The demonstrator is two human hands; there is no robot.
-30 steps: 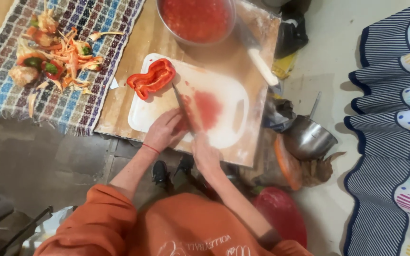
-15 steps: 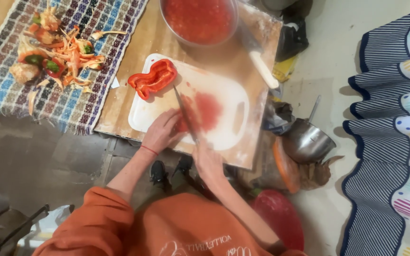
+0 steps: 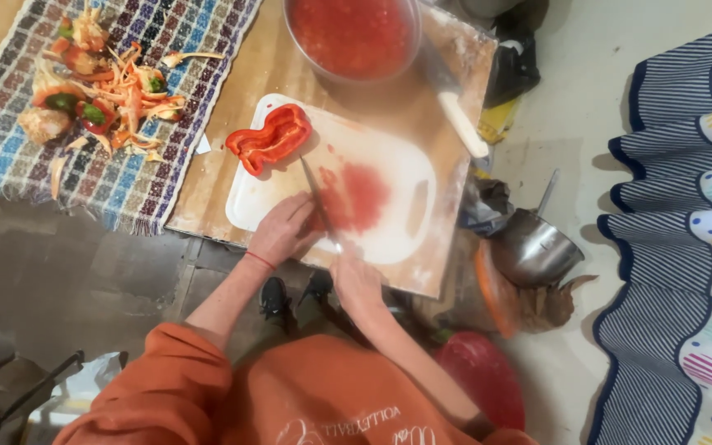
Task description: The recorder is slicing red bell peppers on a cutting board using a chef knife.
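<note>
Presently the right hand (image 3: 354, 278) grips a thin-bladed knife (image 3: 320, 202) over the white plastic cutting board (image 3: 405, 177). Left hand (image 3: 283, 229) rests fingers-down beside the blade, holding nothing, near the red pepper strip (image 3: 270, 138).

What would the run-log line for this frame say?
left hand: pressing chopped red pile on white cutting board | right hand: grip shut on knife | red pepper piece: at board's far left | bowl of red sauce: beyond board

Brightness: moderate, warm indoor light, even over the desk (image 3: 232, 74).
Shadows: soft and short; the floor at the lower left lies dim.
Glare: mild sheen on the white cutting board (image 3: 397, 165) and the metal pot (image 3: 533, 247).
Sharpness: soft overall; the hands and the knife (image 3: 319, 198) are slightly smeared.
Edges: lines bow a little toward the corners.
</note>
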